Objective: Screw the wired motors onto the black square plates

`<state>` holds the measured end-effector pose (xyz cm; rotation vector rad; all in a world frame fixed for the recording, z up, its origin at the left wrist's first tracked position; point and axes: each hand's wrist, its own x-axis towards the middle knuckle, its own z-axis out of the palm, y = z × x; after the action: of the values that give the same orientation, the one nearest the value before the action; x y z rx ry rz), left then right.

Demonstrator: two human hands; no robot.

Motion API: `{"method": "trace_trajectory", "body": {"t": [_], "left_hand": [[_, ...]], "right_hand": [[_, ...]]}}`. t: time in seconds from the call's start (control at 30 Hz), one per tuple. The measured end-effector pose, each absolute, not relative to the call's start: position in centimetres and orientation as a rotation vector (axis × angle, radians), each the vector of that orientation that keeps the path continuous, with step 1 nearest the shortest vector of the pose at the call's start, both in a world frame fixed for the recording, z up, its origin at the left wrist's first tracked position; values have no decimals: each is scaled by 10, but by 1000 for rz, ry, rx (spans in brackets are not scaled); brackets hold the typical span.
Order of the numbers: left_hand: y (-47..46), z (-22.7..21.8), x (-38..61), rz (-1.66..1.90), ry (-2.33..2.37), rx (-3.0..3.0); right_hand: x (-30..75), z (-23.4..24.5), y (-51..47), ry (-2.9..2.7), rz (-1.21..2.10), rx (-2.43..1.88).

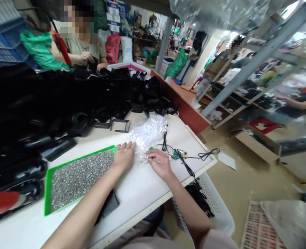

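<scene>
- The left grip lay spread and palm-down on the white bench, just right of the green-framed tray, its fingertips at the edge of a crumpled clear plastic wrap.
- The right grip sat farther right of the tray, its fingers curled down and drawn together at the lower edge of the wrap. Whether they pinched anything was too small to tell.
- A small green circuit board and thin black wires lay on the bench beyond the right grip, farther right of the tray.
- The tray held a layer of glittering silver granules.
- A large heap of black plastic parts lay on the bench beyond and left of the tray, with metal rectangular brackets at its near edge.
- A white slotted crate stood under the bench edge, to the right of the tray, with black cables inside it.
- Well beyond the tray, a co-worker's hands worked among the black parts, beside a pink-rimmed tray.
</scene>
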<state>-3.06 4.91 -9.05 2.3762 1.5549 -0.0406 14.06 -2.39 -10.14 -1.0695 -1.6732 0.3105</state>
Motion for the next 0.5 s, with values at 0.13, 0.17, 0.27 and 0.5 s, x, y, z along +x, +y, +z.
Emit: {"method": "trace_trajectory", "body": {"t": [0.13,0.17,0.27,0.5], "left_hand": [[-3,-78,-69,327,1525,1995],[-20,-77,-81,438,1458,1805],[-66,-79,-112,597,1279,1289],[-131,-91,-155,813,1360,865]], "right_hand": [[118,-101,-52,-1638,385,-948],[109,-103,-59,-1642,398,-920],[81,-109,-75,-1676,436,-861],[22,-123,-90,-1811,610,-736]]}}
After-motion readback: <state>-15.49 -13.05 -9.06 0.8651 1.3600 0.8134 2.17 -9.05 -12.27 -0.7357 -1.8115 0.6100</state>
